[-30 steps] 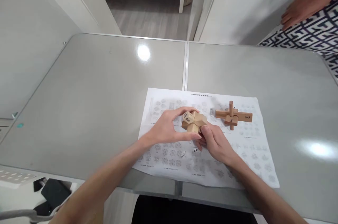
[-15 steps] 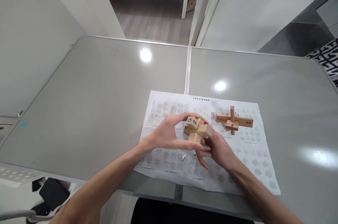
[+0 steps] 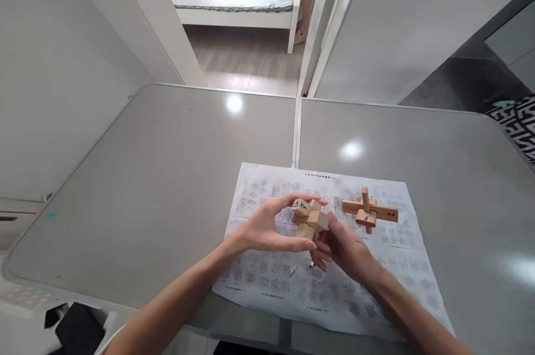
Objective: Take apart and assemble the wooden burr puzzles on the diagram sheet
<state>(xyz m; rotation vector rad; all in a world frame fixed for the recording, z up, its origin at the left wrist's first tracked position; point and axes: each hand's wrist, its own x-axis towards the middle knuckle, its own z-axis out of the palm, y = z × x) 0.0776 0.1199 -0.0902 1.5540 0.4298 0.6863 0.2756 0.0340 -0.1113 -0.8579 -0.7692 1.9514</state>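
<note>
Between my two hands is a pale wooden interlocking puzzle (image 3: 307, 218), its blocks crossing one another, with "G" and "3" written on one end. My left hand (image 3: 271, 225) curves around it from the left, thumb on the near side and fingers on the far side. From the right, my right hand (image 3: 343, 241) grips the same puzzle, its thumb against a protruding block and other fingers curled below. A second, redder wooden puzzle (image 3: 368, 211) marked "2" lies on the printed sheet (image 3: 388, 282) just beyond my right hand, touched by neither hand.
The wrinkled sheet with rows of small diagrams lies on a grey table (image 3: 167, 176) split by a metal seam. Small white scraps (image 3: 292, 271) rest near my hands. Past the table, a person's leg (image 3: 308, 1) stands beside a bed (image 3: 238, 18) in a doorway.
The view has tilted upward, showing more of the bed and the person's leg. The pale puzzle has turned slightly in my hands. The redder puzzle stays on the sheet.
</note>
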